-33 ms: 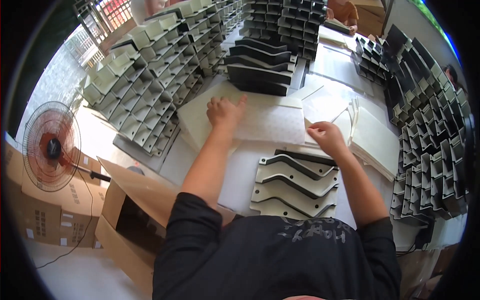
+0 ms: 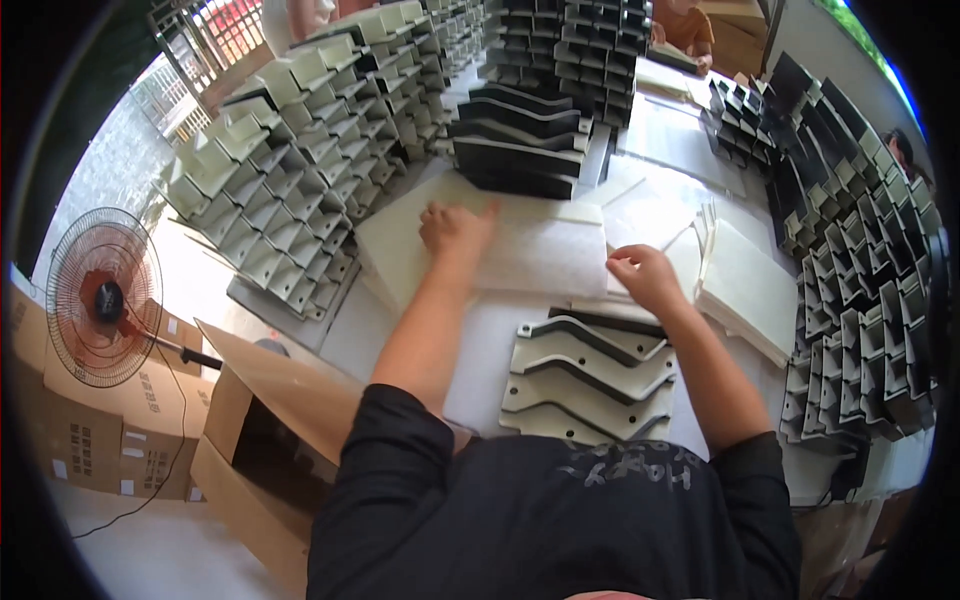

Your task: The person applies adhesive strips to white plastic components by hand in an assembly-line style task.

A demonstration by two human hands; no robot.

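Note:
In front of me lies a folded white packing sheet [image 2: 545, 255], thin and slightly see-through; whether something is inside it, I cannot tell. My left hand [image 2: 458, 232] presses on its left part, fingers and thumb spread. At the sheet's right edge, my right hand [image 2: 645, 275] pinches with thumb and forefinger. Larger white sheets [image 2: 400, 235] lie underneath and to the left. Between my forearms, close to my body, rests a group of bent metal brackets [image 2: 590, 382], pale with dark edges and small holes.
Stacked brackets [image 2: 290, 190] rise at the left, with more black brackets [image 2: 520, 140] ahead and others [image 2: 850, 330] at the right. A pile of white sheets [image 2: 750, 285] lies right of my hand. An open carton [image 2: 250, 440] and a fan [image 2: 105, 295] stand left. A person [image 2: 685, 30] sits across.
My right hand has shifted slightly left, its fingertips now at the sheet's edge. My left hand has moved a little to the right on the sheet.

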